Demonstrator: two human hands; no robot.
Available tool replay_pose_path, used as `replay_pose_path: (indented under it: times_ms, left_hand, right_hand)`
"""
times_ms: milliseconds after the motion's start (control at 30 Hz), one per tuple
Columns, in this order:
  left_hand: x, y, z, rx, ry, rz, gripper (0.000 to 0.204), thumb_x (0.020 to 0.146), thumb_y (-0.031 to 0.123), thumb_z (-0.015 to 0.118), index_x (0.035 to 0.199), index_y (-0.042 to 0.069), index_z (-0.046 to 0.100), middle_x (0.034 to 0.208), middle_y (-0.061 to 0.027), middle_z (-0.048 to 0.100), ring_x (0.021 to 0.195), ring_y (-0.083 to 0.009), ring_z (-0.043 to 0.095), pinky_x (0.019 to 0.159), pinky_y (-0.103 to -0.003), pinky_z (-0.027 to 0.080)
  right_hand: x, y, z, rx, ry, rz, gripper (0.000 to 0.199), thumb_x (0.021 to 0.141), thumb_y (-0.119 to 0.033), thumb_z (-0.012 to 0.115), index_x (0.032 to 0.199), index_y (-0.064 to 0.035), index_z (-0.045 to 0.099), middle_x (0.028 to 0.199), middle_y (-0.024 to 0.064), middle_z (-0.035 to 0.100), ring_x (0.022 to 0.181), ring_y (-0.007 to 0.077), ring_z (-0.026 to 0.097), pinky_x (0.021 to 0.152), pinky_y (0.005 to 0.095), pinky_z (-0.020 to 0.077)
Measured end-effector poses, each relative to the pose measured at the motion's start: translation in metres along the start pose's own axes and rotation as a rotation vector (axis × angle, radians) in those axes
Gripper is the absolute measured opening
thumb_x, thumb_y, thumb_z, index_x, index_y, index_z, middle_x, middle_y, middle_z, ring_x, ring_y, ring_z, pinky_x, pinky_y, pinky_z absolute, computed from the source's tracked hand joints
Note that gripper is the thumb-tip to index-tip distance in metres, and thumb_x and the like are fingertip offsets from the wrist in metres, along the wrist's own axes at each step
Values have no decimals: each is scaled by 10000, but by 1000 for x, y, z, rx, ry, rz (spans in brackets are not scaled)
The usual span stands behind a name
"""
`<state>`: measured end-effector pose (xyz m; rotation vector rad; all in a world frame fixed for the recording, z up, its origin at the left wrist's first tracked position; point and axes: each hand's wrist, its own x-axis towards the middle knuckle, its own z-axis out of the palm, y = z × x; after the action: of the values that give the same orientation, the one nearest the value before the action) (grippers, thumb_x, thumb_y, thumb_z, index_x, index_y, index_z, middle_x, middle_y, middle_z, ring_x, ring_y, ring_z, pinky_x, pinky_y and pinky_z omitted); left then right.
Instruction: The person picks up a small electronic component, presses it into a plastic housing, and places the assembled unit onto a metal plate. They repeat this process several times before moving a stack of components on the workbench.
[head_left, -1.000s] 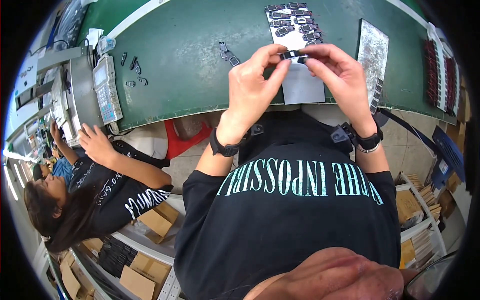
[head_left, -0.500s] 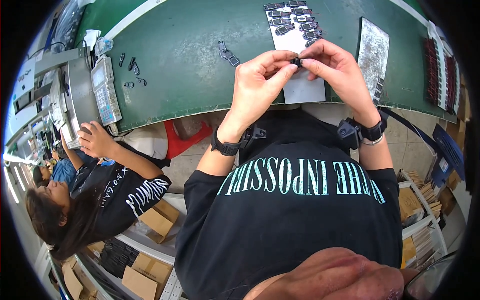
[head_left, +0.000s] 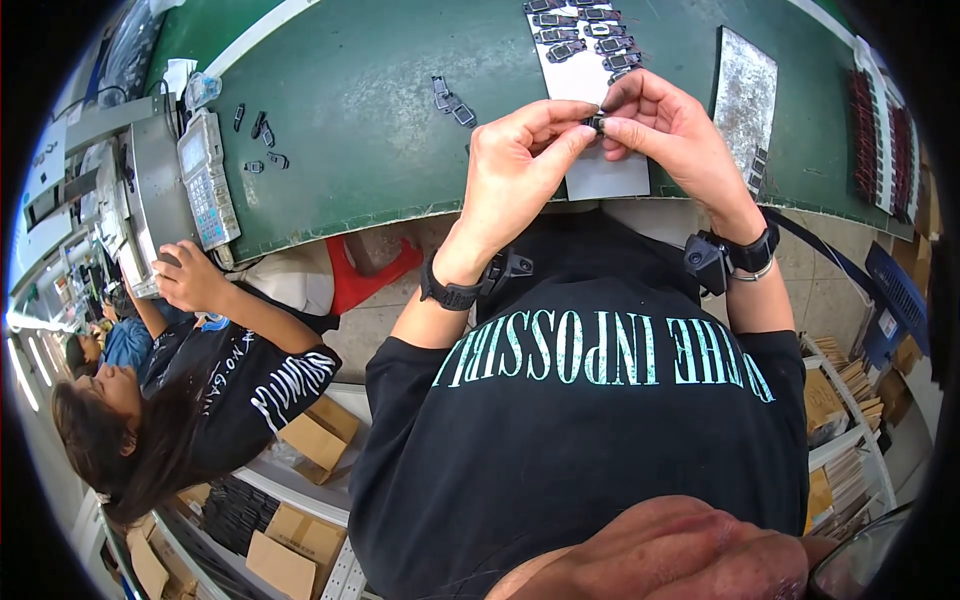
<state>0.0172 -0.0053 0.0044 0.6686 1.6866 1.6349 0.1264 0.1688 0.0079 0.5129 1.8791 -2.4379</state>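
Between my fingertips is a small black part [head_left: 594,124], mostly hidden by the fingers. My left hand [head_left: 518,165] pinches it from the left with thumb and forefinger. From the other side my right hand [head_left: 668,130] closes on it with thumb and fingers. Both hands hover over a white sheet [head_left: 607,182] near the bench's front edge. Farther back on that sheet lie several small black parts [head_left: 563,50] with grey rectangular faces, some with thin wires, in two rows. A few similar loose parts [head_left: 453,103] rest to the left of my hands.
The green bench [head_left: 350,130] carries a worn metal plate [head_left: 746,90] with small black parts at its near end. At far right stands a rack of dark red wires [head_left: 868,140]. Leftward are more loose parts [head_left: 262,130], a keypad device [head_left: 208,180] and a co-worker's hand [head_left: 190,278].
Both hands still pinch the small part, with the right fingers slightly shifted around it. The bench appears a little higher in the picture.
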Motion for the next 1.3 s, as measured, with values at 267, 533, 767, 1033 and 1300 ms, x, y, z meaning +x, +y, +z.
replay_pose_path:
  times_ms: [267,533,767,1033,1300]
  left_hand:
    - [1,3,0,-32,-10,-29,257,911,32,669,1158,-33,685,989,-96,747,918,-115,700,844,-253,562]
    - [-1,2,6,-41,29,-28,261,909,27,665,1162,-34,684,1007,-103,743,924,-116,698,830,-246,560]
    - [2,-4,9,-145,77,-44,155,907,24,662,1045,-43,685,925,-64,736,886,-110,702,792,-235,558]
    - [-1,-7,19,39,73,-30,130,886,38,687,1002,-19,674,838,-68,730,778,-90,697,730,-231,560]
    - [-4,-9,20,516,101,221,115,885,71,716,983,11,714,793,-54,718,679,-91,681,605,-235,528]
  right_hand:
    - [-8,6,13,-29,148,-122,196,964,-67,632,1136,12,578,999,43,641,873,113,654,823,254,552]
    - [-8,13,14,-40,135,-151,169,971,-45,614,1124,12,570,1020,49,629,915,115,644,850,264,541]
    - [-6,14,24,-71,160,-217,180,977,-36,596,1149,0,555,1023,47,612,940,106,618,872,260,518]
    - [-23,6,24,-533,264,-265,225,941,-59,641,1149,6,589,1007,52,635,907,128,637,836,280,517]
    - [-32,11,-9,-981,393,-368,152,904,-27,644,1056,-12,655,971,93,649,837,206,660,740,294,519]
